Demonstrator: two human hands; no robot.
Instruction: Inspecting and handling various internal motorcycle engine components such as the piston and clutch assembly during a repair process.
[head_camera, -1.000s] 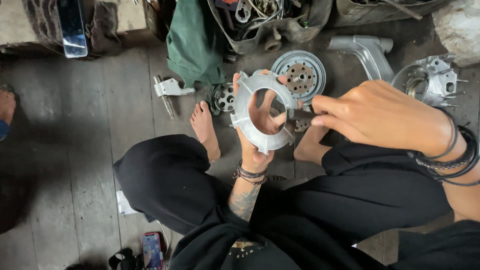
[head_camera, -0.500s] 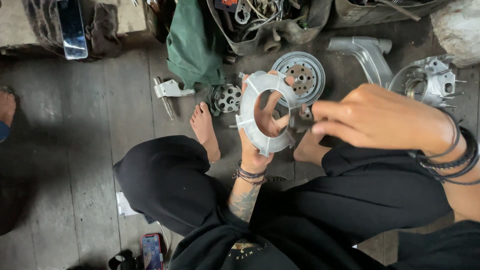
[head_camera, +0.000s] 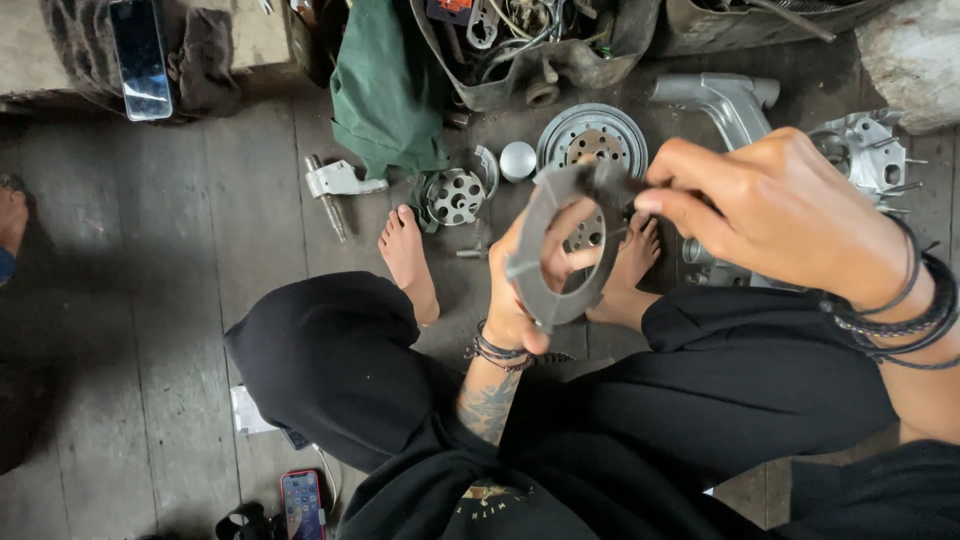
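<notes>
I hold a grey ring-shaped metal part (head_camera: 545, 240) upright above my crossed legs, its dark side toward me. My left hand (head_camera: 520, 300) grips it from below, fingers showing through the ring's opening. My right hand (head_camera: 770, 215) pinches its upper right edge with thumb and fingers. Behind the ring on the floor lies a round silver disc with holes (head_camera: 592, 140), partly hidden by the ring.
On the wooden floor lie a small perforated hub (head_camera: 455, 195), a silver dome (head_camera: 517, 160), a bolt bracket (head_camera: 335, 185), cast metal housings (head_camera: 865, 150), a green cloth (head_camera: 385, 85) and a tool bag (head_camera: 530, 45). One phone (head_camera: 140, 60) lies top left, another (head_camera: 303, 503) by my knee.
The ring has been turned from its pale face toward me to its dark side, more edge-on. My right hand moved up to grip the ring's top edge.
</notes>
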